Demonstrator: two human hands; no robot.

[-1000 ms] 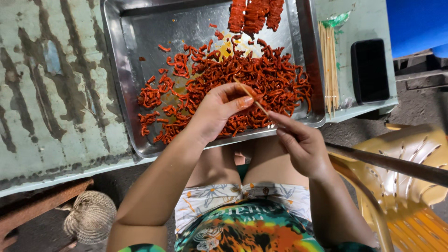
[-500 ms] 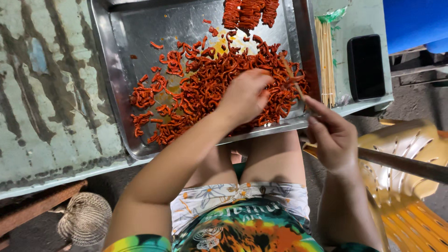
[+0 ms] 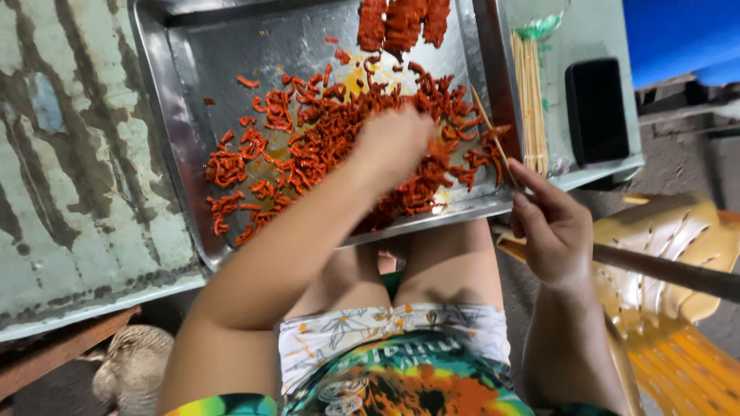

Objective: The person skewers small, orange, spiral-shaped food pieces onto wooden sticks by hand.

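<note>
A metal tray [image 3: 179, 139] on a worn table holds a heap of red marinated meat pieces [image 3: 324, 131]. My left hand [image 3: 393, 142] reaches into the heap, blurred, fingers down among the pieces; whether it grips one is unclear. My right hand [image 3: 551, 227] hovers at the tray's near right corner, pinching a thin wooden skewer [image 3: 493, 135] that points up over the meat. Filled skewers of red meat [image 3: 402, 21] lie at the tray's far edge.
A bundle of bare wooden skewers [image 3: 529, 92] and a black phone [image 3: 598, 109] lie on the table right of the tray. A yellow plastic chair [image 3: 678, 270] stands at right, crossed by a wooden pole [image 3: 663, 270]. A woven object [image 3: 135, 366] sits on the floor at lower left.
My left hand has moved forward from near the right hand into the meat heap. My right hand has drifted right with the skewer. The view has shifted slightly.
</note>
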